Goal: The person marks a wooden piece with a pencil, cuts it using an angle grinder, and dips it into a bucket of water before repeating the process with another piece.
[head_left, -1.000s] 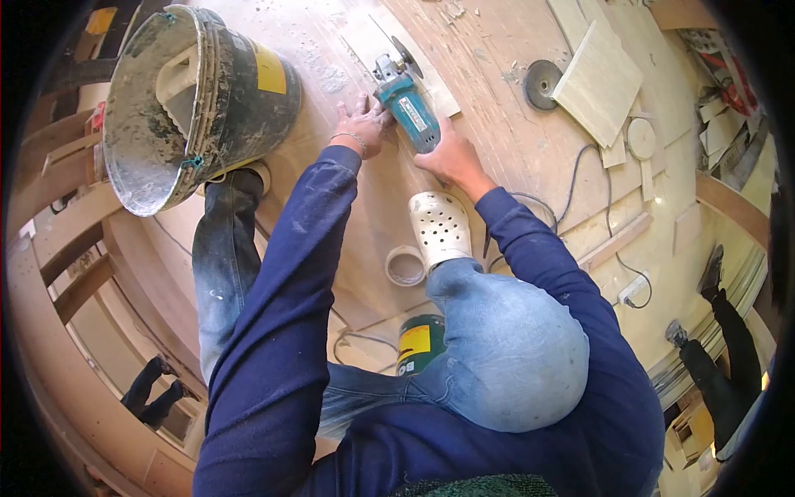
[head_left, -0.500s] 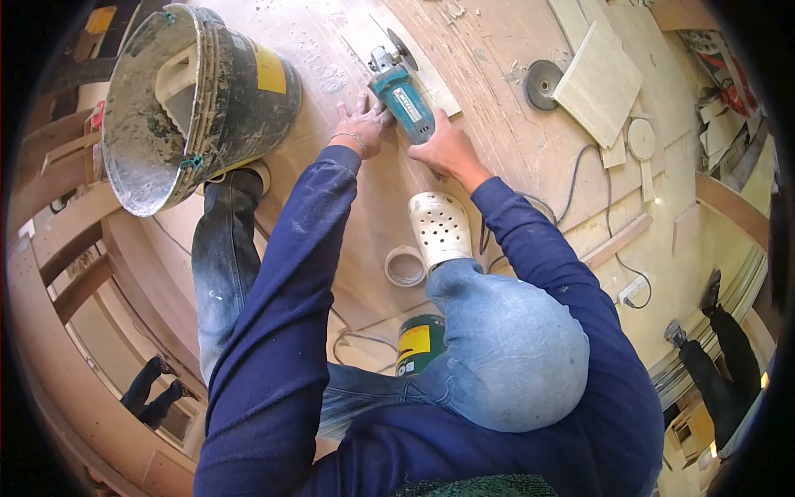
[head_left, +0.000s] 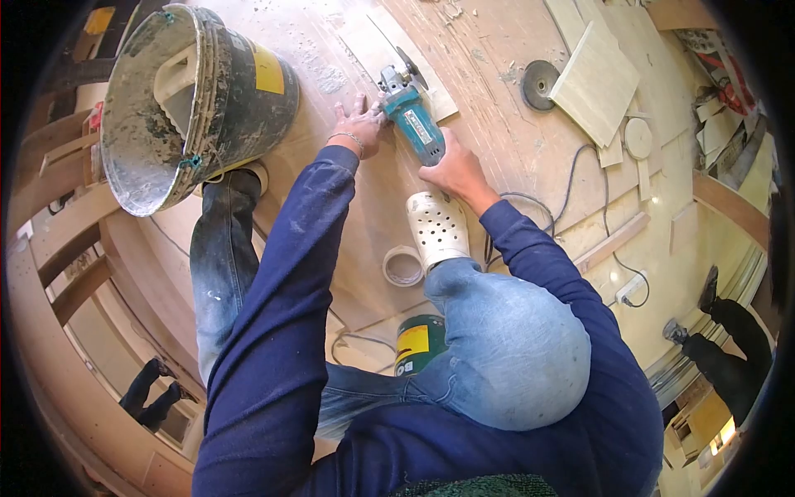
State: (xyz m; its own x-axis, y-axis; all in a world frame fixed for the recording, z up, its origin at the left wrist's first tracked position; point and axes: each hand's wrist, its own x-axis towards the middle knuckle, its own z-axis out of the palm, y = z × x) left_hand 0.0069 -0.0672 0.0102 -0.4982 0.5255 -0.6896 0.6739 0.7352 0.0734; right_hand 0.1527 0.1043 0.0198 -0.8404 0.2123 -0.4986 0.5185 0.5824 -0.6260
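Note:
My right hand [head_left: 457, 170] is wrapped round the rear body of a teal angle grinder [head_left: 420, 131]. The grinder's thin dark cutting disc [head_left: 411, 68] stands on edge over a pale tile [head_left: 378, 35] lying on the wooden board floor. Just left of the grinder head, my left hand [head_left: 359, 128] rests low with its fingers spread, the fingertips by the tile's near left edge. Part of that hand's finger side is close against the grinder body. White dust [head_left: 330, 79] lies on the board beyond the left hand.
A plaster-caked bucket [head_left: 248, 99] lies tipped at the left. Between my feet is a roll of tape [head_left: 403, 267], with a green tub [head_left: 420, 344] behind it. To the right are a loose disc [head_left: 540, 85], a square tile [head_left: 596, 83], a cord [head_left: 571, 186] and a power strip [head_left: 632, 287].
The grinder and my right hand have shifted slightly right and toward me along the tile. My left hand stays nearly in place.

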